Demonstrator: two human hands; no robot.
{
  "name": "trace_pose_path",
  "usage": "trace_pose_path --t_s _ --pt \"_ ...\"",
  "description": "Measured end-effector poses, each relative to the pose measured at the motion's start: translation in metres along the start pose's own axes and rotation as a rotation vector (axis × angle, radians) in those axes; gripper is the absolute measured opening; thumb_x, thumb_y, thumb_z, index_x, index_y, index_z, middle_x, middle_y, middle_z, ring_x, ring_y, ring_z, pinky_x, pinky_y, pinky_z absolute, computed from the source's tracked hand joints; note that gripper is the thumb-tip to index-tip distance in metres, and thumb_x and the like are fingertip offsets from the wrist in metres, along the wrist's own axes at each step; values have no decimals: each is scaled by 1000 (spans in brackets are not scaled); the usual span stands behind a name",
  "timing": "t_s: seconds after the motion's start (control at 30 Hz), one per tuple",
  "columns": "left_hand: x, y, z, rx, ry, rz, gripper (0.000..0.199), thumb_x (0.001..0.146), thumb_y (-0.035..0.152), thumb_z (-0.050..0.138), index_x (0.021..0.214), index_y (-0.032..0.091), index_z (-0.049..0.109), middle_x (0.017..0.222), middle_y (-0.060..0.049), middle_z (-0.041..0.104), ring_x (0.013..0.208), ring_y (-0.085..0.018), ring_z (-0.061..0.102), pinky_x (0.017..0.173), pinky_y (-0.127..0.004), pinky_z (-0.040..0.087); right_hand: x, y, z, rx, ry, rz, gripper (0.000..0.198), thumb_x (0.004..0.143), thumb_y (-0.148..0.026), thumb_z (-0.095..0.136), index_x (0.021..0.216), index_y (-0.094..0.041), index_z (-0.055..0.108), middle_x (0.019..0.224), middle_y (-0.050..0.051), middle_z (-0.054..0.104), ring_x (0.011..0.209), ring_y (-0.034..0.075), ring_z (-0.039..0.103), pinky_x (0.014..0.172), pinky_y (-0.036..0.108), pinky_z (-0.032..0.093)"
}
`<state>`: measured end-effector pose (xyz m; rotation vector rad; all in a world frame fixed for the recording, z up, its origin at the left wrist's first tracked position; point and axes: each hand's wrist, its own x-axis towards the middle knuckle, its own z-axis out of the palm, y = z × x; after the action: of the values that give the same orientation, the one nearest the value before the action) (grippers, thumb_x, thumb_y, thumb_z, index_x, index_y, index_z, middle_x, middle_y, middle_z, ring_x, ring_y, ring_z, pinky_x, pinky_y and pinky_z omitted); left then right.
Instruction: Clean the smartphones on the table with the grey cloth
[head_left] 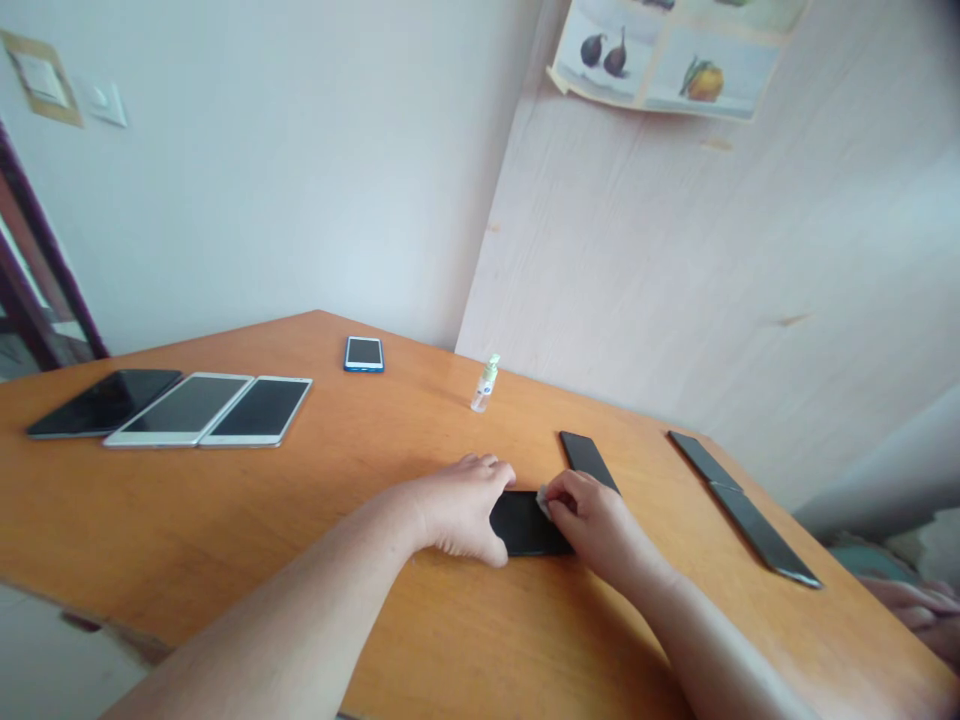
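A black smartphone lies flat on the table in front of me, screen up. My left hand grips its left end, thumb at the near edge and fingers at the far edge. A small white wipe is pinched in my right hand and touches the phone's screen. The right hand covers the phone's right end. Just beyond that hand lies another dark phone, its near end partly hidden. A small clear spray bottle with a pale green top stands upright farther back.
At left on the wooden table lie a black tablet and two white tablets side by side. A white phone in a blue case lies at the back. Two dark devices line the right side. Another person's hand shows at far right.
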<state>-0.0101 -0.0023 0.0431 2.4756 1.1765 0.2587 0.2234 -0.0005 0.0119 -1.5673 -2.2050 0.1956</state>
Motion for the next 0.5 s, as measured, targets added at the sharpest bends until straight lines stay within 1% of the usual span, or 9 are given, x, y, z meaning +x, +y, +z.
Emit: trace_pose_path --t_s 0.1,0.17,0.2,0.27,0.4,0.47,0.5 --pt "1 -1 1 -23 8 4 71 60 42 73 123 23 48 127 -8 54 119 -28 50 96 -36 46 1 14 -4 -140 42 129 10 83 -21 55 75 -21 61 79 3 60 73 18 57 64 28 38" --pt "1 -1 2 -31 9 4 74 60 43 73 125 23 46 127 -8 54 120 -28 50 96 -36 45 1 15 -5 -157 40 138 11 83 -20 55 74 -21 61 78 3 60 72 18 57 64 28 38" --pt "1 -1 2 -33 9 1 75 59 43 74 126 23 46 127 -9 54 121 -29 50 96 -37 45 0 12 -4 -131 36 108 10 83 -19 55 76 -21 62 79 3 60 73 18 57 65 28 39" --pt "0 -1 2 -40 14 -6 75 58 43 75 125 23 46 126 -8 54 119 -29 51 95 -37 46 -1 -4 0 -32 22 -5 12 84 -15 53 81 -21 63 82 4 61 77 18 58 69 28 41" --pt "0 -1 3 -64 38 4 67 57 38 75 118 25 49 117 -6 58 112 -29 55 89 -35 48 -5 -43 10 182 -81 -316 26 84 -6 49 96 -23 64 96 3 65 92 17 59 84 27 43" --pt "0 -1 3 -78 45 3 70 57 37 75 120 25 48 117 -6 59 113 -29 55 90 -34 47 -5 -50 12 203 -107 -386 29 84 -5 49 101 -24 64 103 3 65 97 17 58 88 28 42" --pt "0 -1 4 -84 46 -2 74 57 37 76 123 25 46 120 -7 58 116 -29 54 92 -34 47 -4 -49 12 186 -101 -378 28 85 -6 49 101 -23 64 102 4 65 97 17 57 88 28 42"
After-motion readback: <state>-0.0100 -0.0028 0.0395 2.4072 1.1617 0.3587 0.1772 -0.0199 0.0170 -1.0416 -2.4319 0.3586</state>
